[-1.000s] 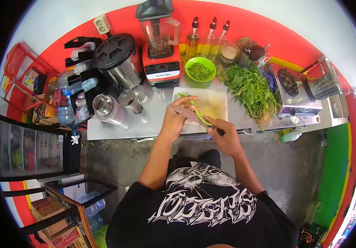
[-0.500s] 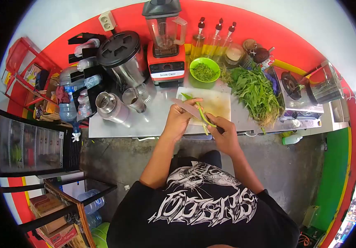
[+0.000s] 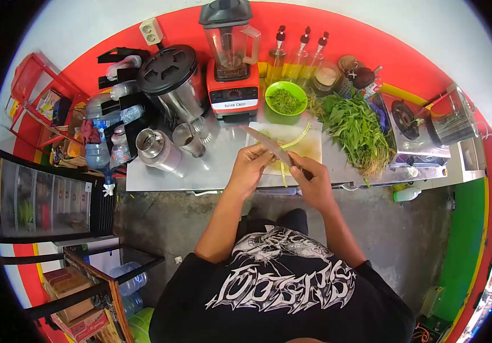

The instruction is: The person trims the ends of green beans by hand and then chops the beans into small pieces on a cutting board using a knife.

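Observation:
My right hand is closed around the handle of a knife, its blade slanting up and to the left across my left hand's fingertips. Pinched in my left hand is a slim green stalk, whose pale far end sticks out up and to the right beyond the blade. A thin green strip hangs down between my hands. Both hands are above the near edge of a white cutting board. Just behind the board stands a bright green bowl of chopped greens. My fingers partly hide the stalk's near end.
Leafy greens with roots lie right of the board, beside a stove. A red blender and oil bottles line the back. Left are a metal jug, a glass and a large lidded pot.
The stalk has swung from pointing down toward my right hand to pointing up and right over the board. The knife has shifted slightly right and down, across the stalk.

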Available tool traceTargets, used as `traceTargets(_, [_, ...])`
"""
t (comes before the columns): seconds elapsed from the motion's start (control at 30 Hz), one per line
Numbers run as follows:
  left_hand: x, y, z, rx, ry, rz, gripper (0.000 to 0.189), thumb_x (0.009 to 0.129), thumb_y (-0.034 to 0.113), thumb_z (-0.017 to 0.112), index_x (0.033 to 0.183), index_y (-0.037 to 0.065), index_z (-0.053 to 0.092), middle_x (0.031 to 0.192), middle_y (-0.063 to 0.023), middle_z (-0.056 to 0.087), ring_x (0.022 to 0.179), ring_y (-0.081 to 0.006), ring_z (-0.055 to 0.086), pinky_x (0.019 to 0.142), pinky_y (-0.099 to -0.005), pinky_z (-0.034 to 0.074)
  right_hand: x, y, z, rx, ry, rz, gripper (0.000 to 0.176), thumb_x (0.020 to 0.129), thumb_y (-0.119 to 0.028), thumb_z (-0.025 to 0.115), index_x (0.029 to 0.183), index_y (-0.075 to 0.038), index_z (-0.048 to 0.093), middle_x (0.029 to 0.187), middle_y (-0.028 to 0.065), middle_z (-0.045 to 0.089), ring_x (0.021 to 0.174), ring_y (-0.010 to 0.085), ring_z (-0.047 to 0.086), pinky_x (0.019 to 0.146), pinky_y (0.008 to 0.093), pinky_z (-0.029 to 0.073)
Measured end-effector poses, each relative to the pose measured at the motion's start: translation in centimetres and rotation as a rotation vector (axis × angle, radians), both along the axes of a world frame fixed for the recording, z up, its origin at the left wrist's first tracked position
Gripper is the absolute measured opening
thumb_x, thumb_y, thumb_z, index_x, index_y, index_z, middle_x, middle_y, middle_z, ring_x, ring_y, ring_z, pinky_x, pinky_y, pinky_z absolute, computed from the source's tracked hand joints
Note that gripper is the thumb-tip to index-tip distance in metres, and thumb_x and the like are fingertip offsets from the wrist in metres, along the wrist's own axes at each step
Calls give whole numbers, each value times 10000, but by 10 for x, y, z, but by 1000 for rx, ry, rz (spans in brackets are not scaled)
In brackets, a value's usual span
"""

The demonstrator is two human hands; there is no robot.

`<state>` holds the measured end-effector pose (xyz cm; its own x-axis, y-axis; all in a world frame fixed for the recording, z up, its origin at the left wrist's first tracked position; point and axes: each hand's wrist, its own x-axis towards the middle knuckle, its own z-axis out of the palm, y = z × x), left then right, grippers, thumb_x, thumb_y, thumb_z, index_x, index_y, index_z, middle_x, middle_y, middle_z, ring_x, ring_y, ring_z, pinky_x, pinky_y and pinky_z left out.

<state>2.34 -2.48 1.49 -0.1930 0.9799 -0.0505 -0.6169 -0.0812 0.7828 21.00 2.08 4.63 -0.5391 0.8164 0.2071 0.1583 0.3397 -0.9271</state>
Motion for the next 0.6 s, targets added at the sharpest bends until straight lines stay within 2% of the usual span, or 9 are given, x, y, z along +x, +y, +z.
traceTargets(0.17, [-4,2,-5,74,11,-10,175,972,32,609,1128,-12,674,1098,-60,700,938,-125,635,886,-271,489,3,0,8,-73,-85,67,348,946,-138,695,1273,-19,675,762,17,536,642,97,436,586,281,378])
traceTargets(0.2, [-7,2,-5,53,39,-31,159,975,39,609,1115,-9,665,1114,-52,686,973,-128,636,899,-278,491,2,-2,10,-136,-88,66,348,945,-142,698,1270,-22,678,761,17,537,644,95,438,587,280,378])
traceTargets(0.43, [0,5,-3,56,11,-18,195,976,55,608,1148,-13,669,1128,-53,687,1001,-125,635,914,-269,480,5,-1,-1,-80,-123,14,357,940,-134,703,1284,-42,680,749,23,538,640,93,444,585,281,381])
traceTargets(0.5, [0,6,5,-5,41,-88,291,981,17,523,1245,-43,630,1148,-68,685,1024,-132,630,912,-266,466,3,0,3,-10,-86,-18,355,929,-126,707,1271,-32,683,735,45,538,627,121,463,583,300,394])
traceTargets(0.57, [-4,8,-6,52,-87,-154,506,900,54,522,1384,-95,510,1265,-160,649,1198,-214,599,1064,-308,425,4,2,4,62,-124,-32,362,919,-122,712,1271,-38,683,731,62,537,619,144,471,583,313,402])
traceTargets(0.6, [-4,8,-4,60,-144,-191,564,873,60,533,1415,-84,478,1283,-165,639,1222,-225,586,1083,-313,409,4,2,5,132,-164,-46,370,909,-117,717,1271,-45,684,726,79,536,610,168,479,583,326,410])
